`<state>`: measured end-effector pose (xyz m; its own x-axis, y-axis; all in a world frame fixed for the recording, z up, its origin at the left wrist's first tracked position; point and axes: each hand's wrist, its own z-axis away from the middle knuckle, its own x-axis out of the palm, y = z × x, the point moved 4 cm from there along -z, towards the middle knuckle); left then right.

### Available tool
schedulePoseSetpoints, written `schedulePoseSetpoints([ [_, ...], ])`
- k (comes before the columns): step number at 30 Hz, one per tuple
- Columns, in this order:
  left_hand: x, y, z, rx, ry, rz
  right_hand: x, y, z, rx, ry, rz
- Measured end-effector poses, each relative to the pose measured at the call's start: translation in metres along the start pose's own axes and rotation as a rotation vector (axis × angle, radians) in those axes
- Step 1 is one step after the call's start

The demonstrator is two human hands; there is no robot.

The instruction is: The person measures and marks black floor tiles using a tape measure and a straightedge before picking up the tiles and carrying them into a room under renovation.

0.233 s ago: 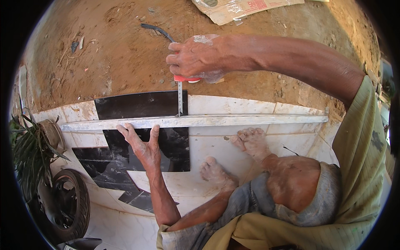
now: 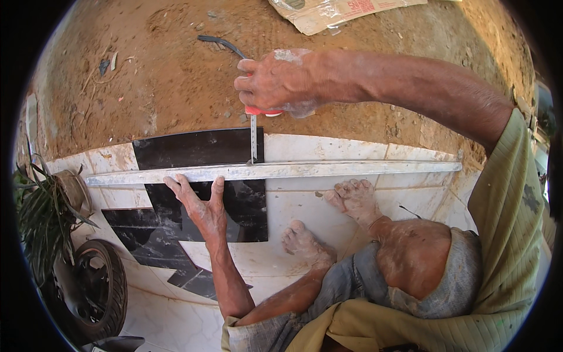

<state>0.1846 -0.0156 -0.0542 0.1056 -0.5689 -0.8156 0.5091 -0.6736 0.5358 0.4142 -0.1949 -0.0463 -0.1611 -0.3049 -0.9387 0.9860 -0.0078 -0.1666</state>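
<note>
My right hand (image 2: 272,82) is closed round a red tape measure (image 2: 263,111), held over the dirt just past the floor's edge; most of the case is hidden. Its blade (image 2: 254,138) runs down across a black tile (image 2: 196,149) to a long, whitish straightedge bar (image 2: 328,170). The bar lies left to right over black and white tiles. My left hand (image 2: 205,208) is open, thumb and fingers spread, with the tips against the bar's near side above another black tile (image 2: 246,211).
Bare dirt (image 2: 158,70) spreads beyond the tiles, with a cardboard piece (image 2: 346,13) on it. A dark strap (image 2: 220,41) shows by my right hand. At left are a potted plant (image 2: 44,217) and a wheel (image 2: 99,287). My bare feet (image 2: 355,202) rest on white tiles.
</note>
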Motion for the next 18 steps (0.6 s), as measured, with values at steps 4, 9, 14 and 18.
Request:
schedulePoseSetpoints([
  [4, -0.002, 0.001, 0.001, -0.02, -0.008, 0.009, -0.007, -0.004, 0.0, -0.035, -0.085, -0.011],
  [9, -0.003, 0.003, 0.001, -0.025, -0.005, 0.0, -0.012, -0.003, 0.005, -0.024, -0.021, -0.027],
  [14, -0.002, 0.002, 0.001, -0.021, -0.004, 0.0, -0.005, -0.005, 0.005, -0.018, 0.027, -0.018],
  [18, -0.001, 0.002, 0.0, 0.013, -0.001, -0.027, 0.005, -0.004, 0.006, -0.034, 0.074, -0.025],
])
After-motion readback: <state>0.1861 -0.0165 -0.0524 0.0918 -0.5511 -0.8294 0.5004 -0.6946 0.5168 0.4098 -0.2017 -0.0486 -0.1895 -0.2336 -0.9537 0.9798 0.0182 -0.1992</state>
